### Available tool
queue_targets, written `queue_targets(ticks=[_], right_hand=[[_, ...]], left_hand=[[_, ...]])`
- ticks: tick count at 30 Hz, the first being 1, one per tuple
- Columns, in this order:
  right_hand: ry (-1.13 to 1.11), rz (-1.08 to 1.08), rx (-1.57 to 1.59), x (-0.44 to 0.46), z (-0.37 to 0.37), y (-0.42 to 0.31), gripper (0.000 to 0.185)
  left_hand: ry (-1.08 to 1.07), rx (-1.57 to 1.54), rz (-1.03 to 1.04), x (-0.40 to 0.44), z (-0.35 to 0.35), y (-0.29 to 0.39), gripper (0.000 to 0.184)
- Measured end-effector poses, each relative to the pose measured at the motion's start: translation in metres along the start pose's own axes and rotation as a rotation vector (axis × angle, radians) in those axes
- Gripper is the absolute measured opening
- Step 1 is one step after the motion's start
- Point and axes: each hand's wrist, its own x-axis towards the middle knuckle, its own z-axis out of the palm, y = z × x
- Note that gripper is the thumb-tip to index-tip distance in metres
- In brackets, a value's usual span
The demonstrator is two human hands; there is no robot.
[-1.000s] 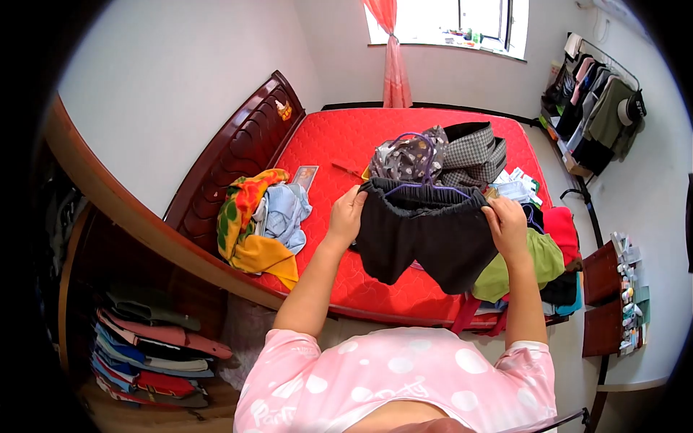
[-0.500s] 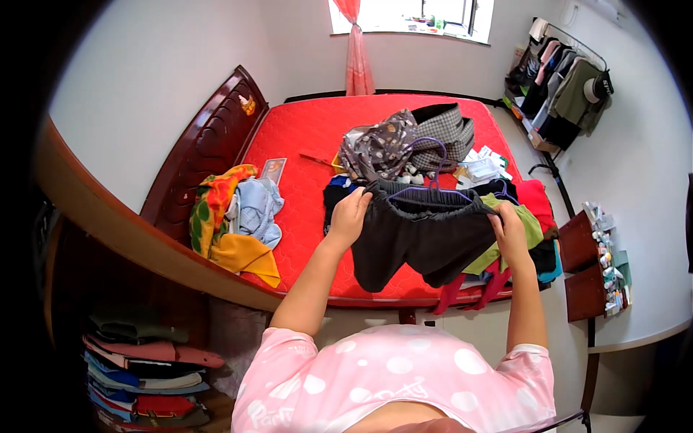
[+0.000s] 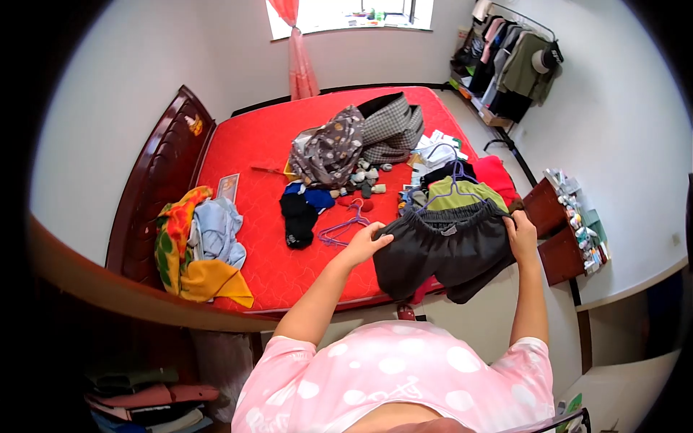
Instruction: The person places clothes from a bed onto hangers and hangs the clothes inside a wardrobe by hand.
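Observation:
A pair of dark grey shorts (image 3: 444, 252) with an elastic waistband hangs between my two hands. My left hand (image 3: 367, 244) is closed on the left end of the waistband. At the other end, my right hand (image 3: 521, 234) grips the waistband too. A purple hanger (image 3: 455, 177) sits inside the waist, its hook rising above the shorts. Just beyond the shorts lies a green garment (image 3: 465, 193) on the bed. Other purple hangers (image 3: 346, 227) rest on the red mattress near my left hand.
On the red bed (image 3: 267, 151) are a patterned grey bundle (image 3: 328, 148), a checked cloth (image 3: 390, 130), black clothing (image 3: 297, 220) and an orange-yellow pile (image 3: 213, 280). A clothes rack (image 3: 523, 65) stands at the back right. Folded clothes (image 3: 155, 395) fill a shelf at lower left.
The view has shifted, so the room appears farther left. The shorts and both hands have moved right relative to the bed, uncovering the purple hangers and black clothing.

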Motion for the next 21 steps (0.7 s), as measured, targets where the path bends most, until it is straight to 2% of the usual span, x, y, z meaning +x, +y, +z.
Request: queue_targets(ticks=[2,5,9,12,18,21], right_hand=[[0.016,0.039,-0.011,-0.005,0.002,0.018,0.03],[-0.011,0.105,-0.056,-0.012,0.006,0.045,0.038],[-0.01,0.108,-0.036,-0.013,0.019,0.066,0.038],[0.007,0.111,0.004,-0.011,0.043,0.099,0.038],[-0.04,0.069,0.084,0.017,0.086,0.163,0.035],[-0.091,0.038,0.175,0.035,0.11,0.202,0.033]], left_hand=[[-0.064,0.011,-0.043,0.013,0.012,-0.011,0.026],[-0.119,0.255,-0.055,0.031,0.025,-0.018,0.031],[-0.11,0.286,-0.079,0.058,0.037,-0.02,0.039],[0.018,0.468,0.095,0.089,0.052,-0.027,0.044],[0.154,0.564,0.354,0.179,0.114,0.0,0.049],[0.212,0.627,0.326,0.234,0.15,-0.007,0.047]])
